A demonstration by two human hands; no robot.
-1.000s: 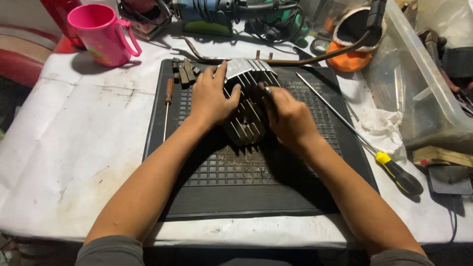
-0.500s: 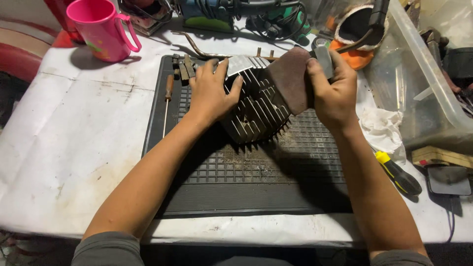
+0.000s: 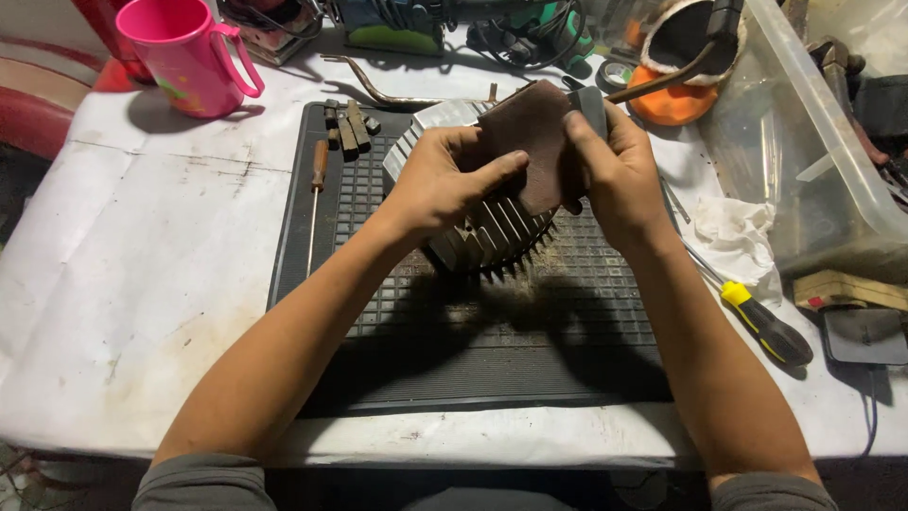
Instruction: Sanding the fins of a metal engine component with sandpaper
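Both hands up over the black ribbed mat (image 3: 492, 378) on the table (image 3: 142, 284): left hand (image 3: 445, 185) clamped on the finned grey metal cylinder (image 3: 487, 232), tilted with fins down against the mat, seemingly to steady it, thumb pressing 1 edge of the brown abrasive sheet (image 3: 530, 142). Right hand (image 3: 615, 170), grip closed around that sheet's far edge and a grey block (image 3: 588, 102) behind it, seemingly to keep the sheet taut above the cylinder. Hidden or unclear: cylinder's top behind sheet and fingers, block's shape mostly covered, clear bin (image 3: 813, 142) cut off at right, tools at the back too cluttered to name.
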